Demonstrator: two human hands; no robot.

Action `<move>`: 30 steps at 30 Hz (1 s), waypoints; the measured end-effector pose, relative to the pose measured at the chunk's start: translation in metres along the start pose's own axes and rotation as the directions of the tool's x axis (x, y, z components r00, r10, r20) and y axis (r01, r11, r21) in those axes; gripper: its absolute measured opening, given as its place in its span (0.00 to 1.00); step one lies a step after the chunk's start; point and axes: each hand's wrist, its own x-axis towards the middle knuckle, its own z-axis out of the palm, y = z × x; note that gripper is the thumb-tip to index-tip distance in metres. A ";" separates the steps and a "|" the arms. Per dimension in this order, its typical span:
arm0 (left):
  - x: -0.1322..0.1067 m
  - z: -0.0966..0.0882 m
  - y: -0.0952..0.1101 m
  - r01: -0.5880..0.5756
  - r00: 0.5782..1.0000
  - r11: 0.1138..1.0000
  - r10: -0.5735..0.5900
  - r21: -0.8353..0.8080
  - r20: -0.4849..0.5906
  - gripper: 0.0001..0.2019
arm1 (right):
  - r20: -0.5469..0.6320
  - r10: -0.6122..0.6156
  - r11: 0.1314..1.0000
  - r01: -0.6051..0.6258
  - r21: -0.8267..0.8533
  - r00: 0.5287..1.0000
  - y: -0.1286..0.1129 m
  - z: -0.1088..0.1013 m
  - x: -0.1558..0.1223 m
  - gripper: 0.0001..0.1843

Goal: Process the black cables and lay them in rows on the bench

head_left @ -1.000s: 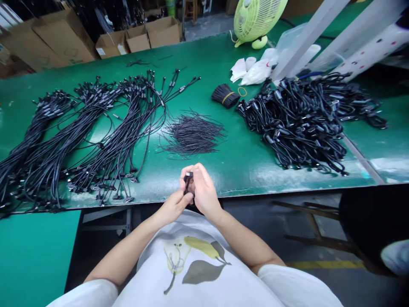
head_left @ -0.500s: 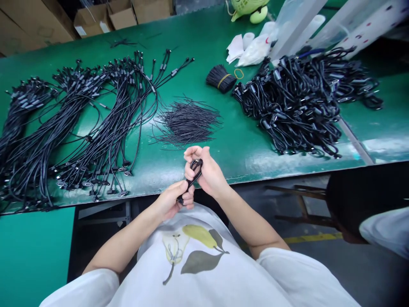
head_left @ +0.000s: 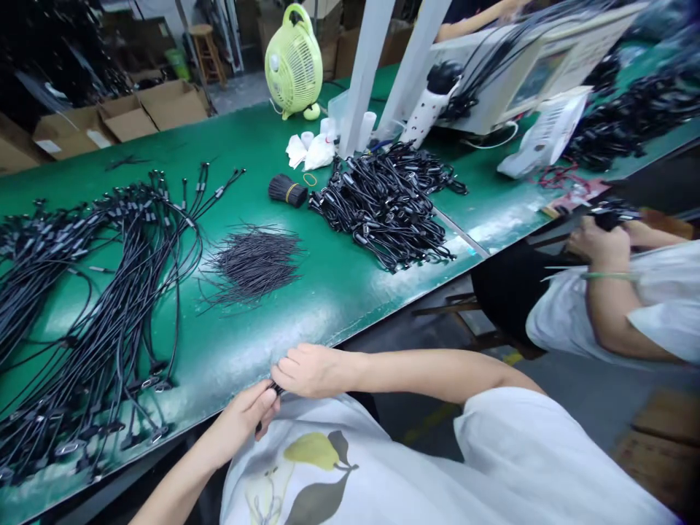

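Note:
My left hand [head_left: 250,408] is closed on a black coiled cable [head_left: 277,389], held close to my body at the table's front edge. My right hand [head_left: 309,370] wraps round the other end of that cable, and its fingers hide most of it. Beyond my hands lies a loose heap of thin black twist ties [head_left: 254,264]. Long black cables [head_left: 136,284] with plugs at their ends are spread in bunches on the left. A pile of coiled, tied cables [head_left: 391,200] lies to the right of the ties.
A banded bundle of black ties [head_left: 287,190] and a yellow rubber band [head_left: 310,179] lie behind the heap. Farther back stand a green fan [head_left: 294,64], white posts [head_left: 365,73] and a machine [head_left: 514,73]. At right, a co-worker's hands [head_left: 601,240] hold something black.
My view has swung to the right, bringing the fan and co-worker into sight. My right hand has turned over and closed around the cable; earlier its loop showed between my fingers.

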 end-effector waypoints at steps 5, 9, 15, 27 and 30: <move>0.002 0.008 0.001 0.012 0.996 0.982 0.005 0.190 -0.088 0.19 | 0.063 0.013 0.994 -0.019 0.106 0.998 0.000 0.008 -0.007 0.21; 0.004 0.007 0.001 0.012 0.998 0.985 -0.002 0.171 -0.062 0.19 | 0.110 -0.016 0.987 -0.001 0.159 0.994 -0.002 0.004 -0.007 0.18; 0.006 -0.005 0.003 -0.045 0.997 0.999 0.044 0.022 0.063 0.19 | 0.109 -0.057 0.978 0.034 0.207 0.992 0.002 0.002 0.001 0.12; 0.001 0.009 -0.005 -0.050 0.974 0.836 -0.081 -0.547 -0.211 0.20 | 0.016 0.035 0.895 -0.039 0.445 0.999 0.045 -0.008 0.029 0.19; -0.001 0.002 -0.001 -0.201 0.915 0.756 -0.083 -0.623 -0.395 0.19 | -0.092 0.483 0.795 -0.392 0.462 0.871 0.091 0.000 0.030 0.16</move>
